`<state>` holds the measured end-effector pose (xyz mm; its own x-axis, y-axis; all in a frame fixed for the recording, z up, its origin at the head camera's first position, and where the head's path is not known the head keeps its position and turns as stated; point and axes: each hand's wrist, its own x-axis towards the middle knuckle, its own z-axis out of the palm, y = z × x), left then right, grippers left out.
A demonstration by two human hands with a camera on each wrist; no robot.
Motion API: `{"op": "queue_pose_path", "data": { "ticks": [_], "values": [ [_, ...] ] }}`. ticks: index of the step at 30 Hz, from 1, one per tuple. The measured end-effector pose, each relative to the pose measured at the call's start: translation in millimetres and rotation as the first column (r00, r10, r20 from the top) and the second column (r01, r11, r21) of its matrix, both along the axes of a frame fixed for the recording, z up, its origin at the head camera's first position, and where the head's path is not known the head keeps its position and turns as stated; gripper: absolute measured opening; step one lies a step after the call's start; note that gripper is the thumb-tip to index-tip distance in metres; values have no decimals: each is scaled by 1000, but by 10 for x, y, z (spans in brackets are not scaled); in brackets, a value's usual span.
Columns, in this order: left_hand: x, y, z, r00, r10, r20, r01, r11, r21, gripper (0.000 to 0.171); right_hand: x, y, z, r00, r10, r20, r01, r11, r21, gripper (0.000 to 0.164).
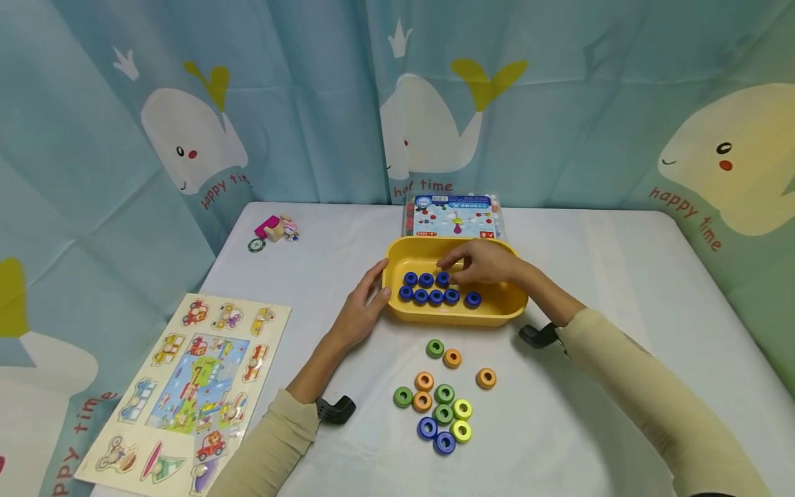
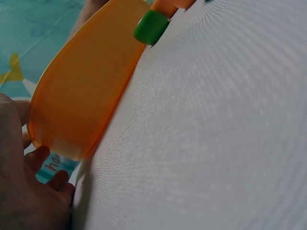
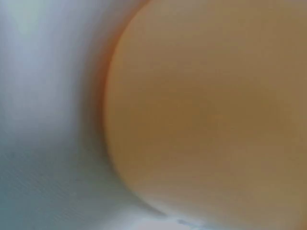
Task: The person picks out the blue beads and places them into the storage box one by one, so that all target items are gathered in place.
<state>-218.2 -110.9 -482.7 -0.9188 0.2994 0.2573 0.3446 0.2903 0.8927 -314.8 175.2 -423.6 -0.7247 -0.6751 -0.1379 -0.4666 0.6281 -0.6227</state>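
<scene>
A yellow tub [image 1: 456, 319] stands mid-table with several blue rings [image 1: 436, 297] in two rows inside it. My left hand [image 1: 358, 312] rests against the tub's left end, fingers and thumb spread along its wall; the left wrist view shows the same hand [image 2: 29, 177] beside the orange-looking tub [image 2: 81, 91]. Inside the tub, my right hand [image 1: 487, 262] holds a blue ring [image 1: 443, 279] between thumb and index finger at the end of the back row. The right wrist view shows only the blurred tub wall [image 3: 206, 115], without the fingers.
In front of the tub lie loose green rings [image 1: 444, 393], orange rings [image 1: 486, 378], yellow rings [image 1: 462, 431] and two blue rings [image 1: 444, 443]. A wooden puzzle board [image 1: 273, 331] is at the left. Behind the tub lies a boxed set [image 1: 456, 215]; small toys [image 1: 273, 228] sit back left.
</scene>
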Motion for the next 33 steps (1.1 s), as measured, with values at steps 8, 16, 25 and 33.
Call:
{"op": "queue_pose_path", "data": {
  "ticks": [8, 16, 25, 33],
  "values": [
    [10, 9, 0, 1000, 5, -4, -5, 1000, 0, 53, 804, -118, 365, 985, 167, -45, -172, 974, -146, 23],
    [7, 15, 19, 1000, 6, -6, -6, 1000, -3, 53, 1528, -368, 185, 871, 491, -11, -486, 858, -167, 27],
    [-13, 33, 20, 1000, 15, 7, -15, 1000, 9, 53, 1689, -496, -39, 786, 618, -15, -611, 775, -162, 29],
    [16, 26, 28, 999, 27, 30, -27, 1000, -7, 52, 1705, -561, -91, 746, 665, -24, -663, 739, -117, 37]
  ]
}}
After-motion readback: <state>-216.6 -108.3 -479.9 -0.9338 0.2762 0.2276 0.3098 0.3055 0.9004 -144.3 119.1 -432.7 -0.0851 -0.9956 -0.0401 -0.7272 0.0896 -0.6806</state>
